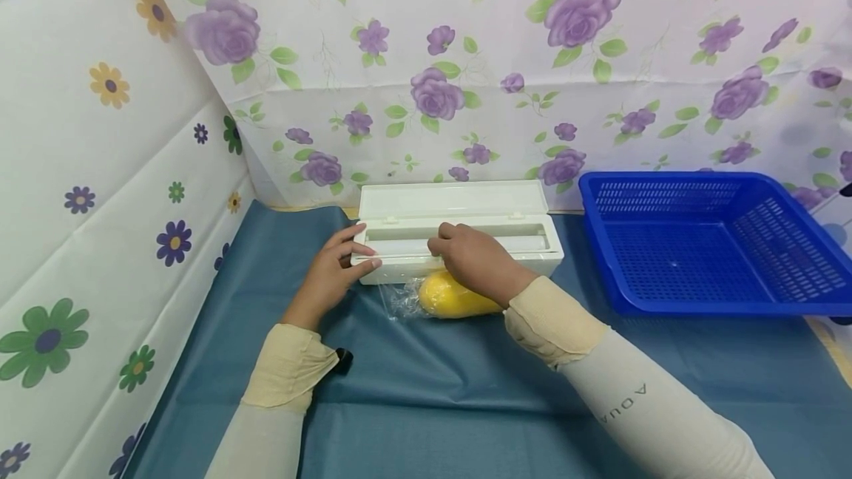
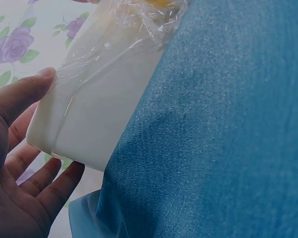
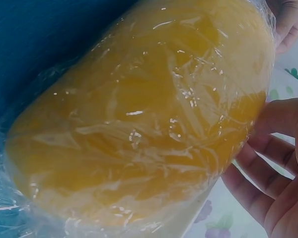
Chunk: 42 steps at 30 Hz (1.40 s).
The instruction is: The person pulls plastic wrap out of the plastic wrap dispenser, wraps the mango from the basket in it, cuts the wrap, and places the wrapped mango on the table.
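Nearest you lie your two sleeved forearms on the one blue cloth (image 1: 426,390) that covers the table; past them sits one yellow fruit (image 1: 452,298), wrapped in clear film (image 2: 139,25), lying on the cloth and touching the front of the white dispenser box (image 1: 459,242); your right hand (image 1: 475,261) arches over that fruit, fingers bent and fingertips pressed on the box's front ledge, though whether they pinch the film you cannot tell from here; the right wrist view shows the fruit filling the frame under crinkled film, with relaxed fingers (image 3: 268,173) beside it; your left hand (image 1: 333,272) steadies the box's left end, fingers spread and fairly straight, thumb (image 2: 25,94) laid on its corner, the rest cupped just beneath; there is one box, its lid standing open behind a long slot; further right, apart from the box, rests one blue plastic basket (image 1: 779,294); behind everything hang two flowered sheets, purple roses (image 1: 506,58) at the back, mixed daisies (image 1: 100,168) at your left.
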{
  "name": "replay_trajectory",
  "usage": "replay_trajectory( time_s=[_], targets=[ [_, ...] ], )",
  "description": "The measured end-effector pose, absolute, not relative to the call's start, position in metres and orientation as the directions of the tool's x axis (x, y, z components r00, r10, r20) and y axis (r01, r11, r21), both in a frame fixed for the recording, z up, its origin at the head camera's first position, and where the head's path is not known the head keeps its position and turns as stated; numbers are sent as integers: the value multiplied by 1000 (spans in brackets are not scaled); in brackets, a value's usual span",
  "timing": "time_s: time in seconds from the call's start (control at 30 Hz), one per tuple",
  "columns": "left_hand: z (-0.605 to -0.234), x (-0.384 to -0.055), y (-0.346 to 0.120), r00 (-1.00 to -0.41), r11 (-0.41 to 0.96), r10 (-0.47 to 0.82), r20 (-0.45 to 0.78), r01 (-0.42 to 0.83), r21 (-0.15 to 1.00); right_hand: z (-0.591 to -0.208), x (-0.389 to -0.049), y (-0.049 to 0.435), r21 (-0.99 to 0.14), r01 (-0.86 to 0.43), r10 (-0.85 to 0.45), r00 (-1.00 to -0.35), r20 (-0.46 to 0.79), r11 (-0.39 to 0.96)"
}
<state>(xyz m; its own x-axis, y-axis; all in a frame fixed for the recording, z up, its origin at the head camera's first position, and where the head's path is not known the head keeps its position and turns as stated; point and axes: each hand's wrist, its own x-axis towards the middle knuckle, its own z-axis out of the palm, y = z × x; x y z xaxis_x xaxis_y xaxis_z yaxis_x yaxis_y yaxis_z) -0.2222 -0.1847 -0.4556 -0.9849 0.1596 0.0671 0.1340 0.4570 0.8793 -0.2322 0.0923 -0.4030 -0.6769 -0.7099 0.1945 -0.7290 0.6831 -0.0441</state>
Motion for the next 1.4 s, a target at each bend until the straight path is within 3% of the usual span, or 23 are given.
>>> replay_trajectory(
  time_s=[0.8, 1.4],
  targets=[
    [-456, -222, -184, -986, 453, 154, 63, 127, 883, -406, -230, 97, -34, -711, -686, -689, 236, 702],
    [-455, -222, -185, -986, 442, 155, 60, 123, 889, -405, -230, 100, -33, -691, -675, -713, 191, 722]
  ],
)
